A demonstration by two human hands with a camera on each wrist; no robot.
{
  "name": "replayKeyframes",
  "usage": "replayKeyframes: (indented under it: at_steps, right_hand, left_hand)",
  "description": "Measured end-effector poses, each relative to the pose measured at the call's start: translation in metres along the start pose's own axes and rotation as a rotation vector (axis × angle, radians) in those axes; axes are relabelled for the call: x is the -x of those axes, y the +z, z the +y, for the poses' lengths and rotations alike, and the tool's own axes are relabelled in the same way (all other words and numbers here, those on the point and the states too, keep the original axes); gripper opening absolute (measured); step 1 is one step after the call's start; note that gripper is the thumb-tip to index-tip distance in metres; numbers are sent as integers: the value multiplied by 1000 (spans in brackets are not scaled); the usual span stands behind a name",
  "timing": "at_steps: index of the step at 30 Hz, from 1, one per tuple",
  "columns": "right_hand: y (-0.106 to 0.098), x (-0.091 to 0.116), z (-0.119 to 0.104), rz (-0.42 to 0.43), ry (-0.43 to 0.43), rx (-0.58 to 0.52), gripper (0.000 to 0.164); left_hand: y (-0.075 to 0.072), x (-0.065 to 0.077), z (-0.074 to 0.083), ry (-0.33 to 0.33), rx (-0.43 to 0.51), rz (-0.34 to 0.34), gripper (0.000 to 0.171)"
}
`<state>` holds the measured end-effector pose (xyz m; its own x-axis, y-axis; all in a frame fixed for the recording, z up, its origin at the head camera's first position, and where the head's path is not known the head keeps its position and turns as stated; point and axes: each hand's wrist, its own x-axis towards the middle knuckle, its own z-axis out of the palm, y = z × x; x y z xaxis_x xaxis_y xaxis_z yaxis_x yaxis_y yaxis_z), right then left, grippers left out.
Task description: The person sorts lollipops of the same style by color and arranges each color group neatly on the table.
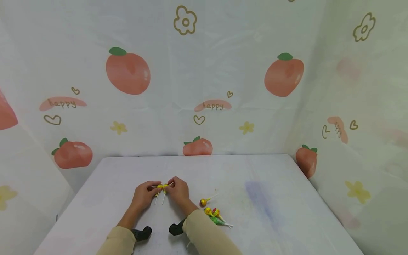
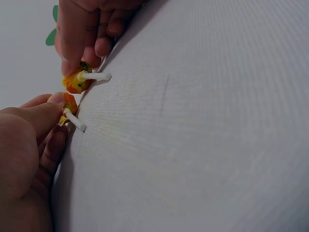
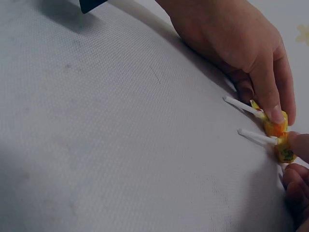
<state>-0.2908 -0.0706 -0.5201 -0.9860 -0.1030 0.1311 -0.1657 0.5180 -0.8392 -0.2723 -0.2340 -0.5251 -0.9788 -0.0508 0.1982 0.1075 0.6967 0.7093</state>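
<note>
Two lollipops (image 2: 71, 102) are side by side, one pinched at its wrapped top by the left hand (image 1: 143, 195), the other likewise by the right hand (image 1: 179, 192), sticks (image 2: 75, 121) jutting free.

Pale fruit-printed backdrop (image 1: 169, 67); whitish tabletop (image 1: 306, 205); bluish smudge (image 1: 262, 198) on it

left sleeve (image 1: 118, 242): beige | right sleeve (image 1: 208, 232): beige | left wrist device (image 1: 142, 234): black, round-ended | right wrist device (image 1: 177, 227): black, round-ended

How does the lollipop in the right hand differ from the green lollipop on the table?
The held lollipop has a mostly yellow wrapper; the green lollipop has a green one. The right hand pinches the held lollipop, while the green lollipop lies on the table. Both are wrapped.
</note>
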Motion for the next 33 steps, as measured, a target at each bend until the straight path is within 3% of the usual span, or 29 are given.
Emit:
replayKeyframes:
  at_steps: [12, 24, 33]
  right_hand:
    - [-2, 0, 1, 15, -25, -4, 16]
    - [-19, -1, -5, -102, 39, -68, 21]
    - [-49, 6, -18, -182, -63, 48, 23]
  left_hand:
    - [0, 1, 0, 21, 11, 14, 29]
    - [1, 2, 1, 9, 3, 2, 28]
    - [1, 1, -1, 1, -1, -3, 28]
